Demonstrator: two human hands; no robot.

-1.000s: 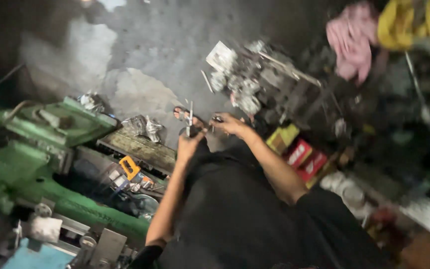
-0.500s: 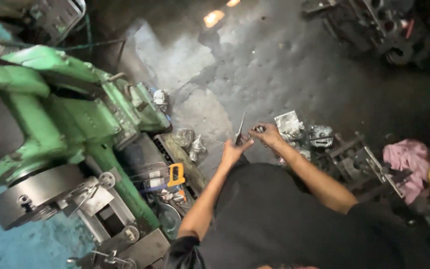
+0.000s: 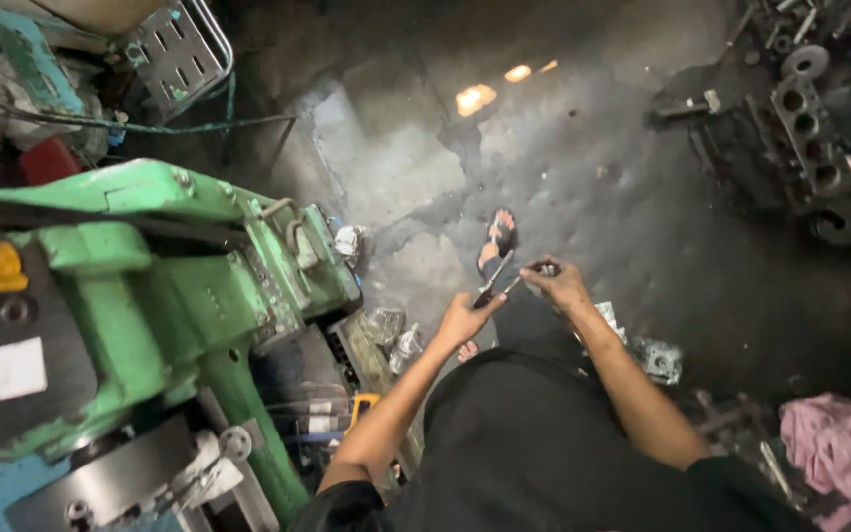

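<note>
Left hand [image 3: 463, 320] grips a slim metal tool [image 3: 495, 281], its long axis toward one o'clock; right hand [image 3: 559, 284], at two o'clock, pinches its tip.

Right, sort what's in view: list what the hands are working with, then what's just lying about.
In hand:
left hand, gripping a slim metal tool
right hand, on a small metal piece

Lying about:
green lathe
engine block
pink rag

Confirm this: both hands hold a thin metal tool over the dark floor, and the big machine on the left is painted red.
Not quite. The head view shows the left hand and right hand on the thin metal tool over the dark floor, but the big machine on the left is painted green, not red.
</note>
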